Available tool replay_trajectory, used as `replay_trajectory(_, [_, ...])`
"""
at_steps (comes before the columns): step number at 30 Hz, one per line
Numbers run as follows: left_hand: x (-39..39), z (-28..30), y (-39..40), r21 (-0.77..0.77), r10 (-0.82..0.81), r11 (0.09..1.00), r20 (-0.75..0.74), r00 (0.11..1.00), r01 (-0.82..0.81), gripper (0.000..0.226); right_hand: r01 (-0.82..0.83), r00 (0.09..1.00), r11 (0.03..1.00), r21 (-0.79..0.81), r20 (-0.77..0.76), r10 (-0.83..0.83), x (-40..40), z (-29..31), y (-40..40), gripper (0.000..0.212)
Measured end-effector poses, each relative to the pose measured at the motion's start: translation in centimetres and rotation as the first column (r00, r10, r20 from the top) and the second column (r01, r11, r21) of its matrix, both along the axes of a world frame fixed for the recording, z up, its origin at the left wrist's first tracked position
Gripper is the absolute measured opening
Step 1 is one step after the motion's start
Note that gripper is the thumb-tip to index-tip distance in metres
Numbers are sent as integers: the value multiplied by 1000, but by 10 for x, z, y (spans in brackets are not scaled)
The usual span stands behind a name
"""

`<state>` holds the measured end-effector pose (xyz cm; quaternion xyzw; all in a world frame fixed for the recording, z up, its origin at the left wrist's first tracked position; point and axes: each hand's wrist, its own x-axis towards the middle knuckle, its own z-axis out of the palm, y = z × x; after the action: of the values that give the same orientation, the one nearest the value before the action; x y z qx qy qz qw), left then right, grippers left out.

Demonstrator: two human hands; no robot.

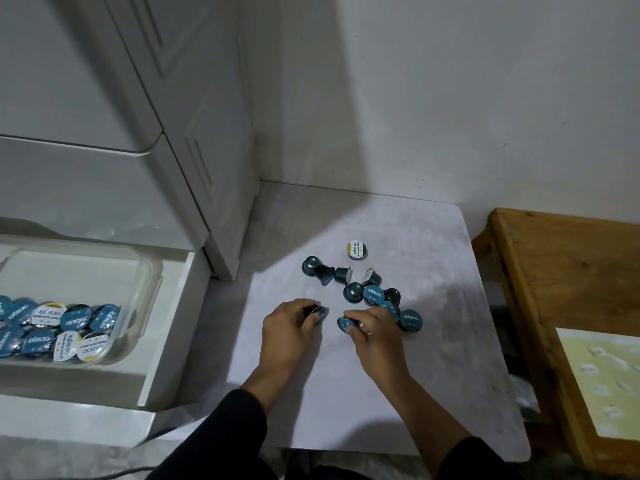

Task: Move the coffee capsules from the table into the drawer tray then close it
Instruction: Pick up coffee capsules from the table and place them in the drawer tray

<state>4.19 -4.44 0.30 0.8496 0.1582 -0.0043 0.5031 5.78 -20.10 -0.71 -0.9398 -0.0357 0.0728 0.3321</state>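
Several blue coffee capsules [360, 289] lie in a loose heap on the white table [433, 393]. One white-lidded capsule [357, 249] sits apart behind the heap. My left hand [289, 327] pinches a blue capsule [319, 312] at the heap's near left. My right hand [372, 332] grips another blue capsule [345, 323] beside it. To the left, the white drawer [166, 327] stands open. A clear plastic tray [145, 278] inside it holds several blue and white capsules.
A white cabinet [194, 133] rises above the drawer, against the wall. A wooden bench [540, 271] stands right of the table with a pale printed sheet [602, 379] on it. A dark cable [114, 474] runs along the floor at bottom left.
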Motion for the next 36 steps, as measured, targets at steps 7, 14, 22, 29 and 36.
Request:
replay_trajectory(7, [-4, 9, 3, -100, 86, 991, -45, 995, -90, 20, 85, 993, 992, 89, -92, -77, 5, 11, 2, 25])
replay_trajectory(14, [-6, 55, 13, -280, 121, 955, 64, 991, -98, 19, 197, 980, 863, 465, -101, -170, 15, 62, 9, 18])
replay_trajectory(22, [-18, 116, 71, -348, 108, 937, 208, 972, -29, 25, 109, 992, 785, 610, -116, -47, 19, 132, 55, 24])
replay_trajectory(29, [-29, 148, 182, -154, 23, 988, 219, 975, 11, 29, -50, 986, 807, 589, -98, 132, 2, 165, 144, 29])
replay_trajectory(36, [-27, 133, 337, 72, -106, 992, 64, 992, 101, 25, -145, 945, 822, 550, -170, 281, -16, 160, 272, 20])
